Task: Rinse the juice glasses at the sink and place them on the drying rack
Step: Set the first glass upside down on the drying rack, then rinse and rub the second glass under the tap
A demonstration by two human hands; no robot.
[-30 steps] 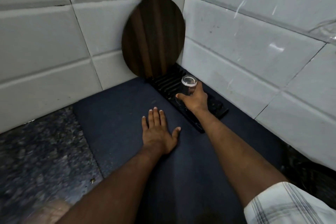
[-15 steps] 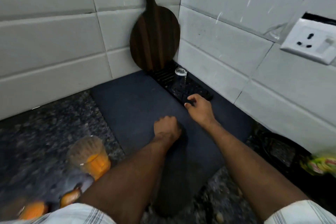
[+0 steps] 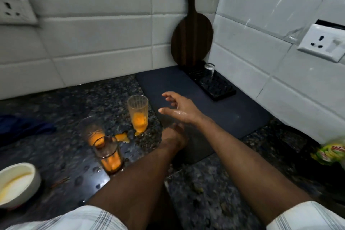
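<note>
Since one rinsed glass (image 3: 210, 70) is already standing on the rack (image 3: 218, 87) back in the corner by the board (image 3: 192, 31), I'd say we're between rounds: first one done, next one about to get fetched. The right hand (image 3: 179, 110) is empty, fingers spread wide and shiny wet, hanging over the mat (image 3: 214, 117) and aimed left at the closest dirty glass (image 3: 138, 112), which sits on the desk (image 3: 56, 102) just off the mat's edge with orange dregs in the bottom. The other two glasses (image 3: 109, 153) are further left, close together, with a juice puddle (image 3: 122, 137) between the groups. The left hand (image 3: 173, 136) is low by the mat's edge under the right one, and it's too blurry for me to call curled or flat; it holds nothing I can see. The next move, as I see it, is wrapping fingers round that closest glass and carrying it to the sink, which I can't see from here, and wet fingers on a slick glass want a firm hold. Compared to a second ago: the right hand was gripping the rinsed glass on the rack, half a second ago it had let go and sat at the rack's edge, and now it has swung well clear. The left went from flat on the mat to pulled back.
</note>
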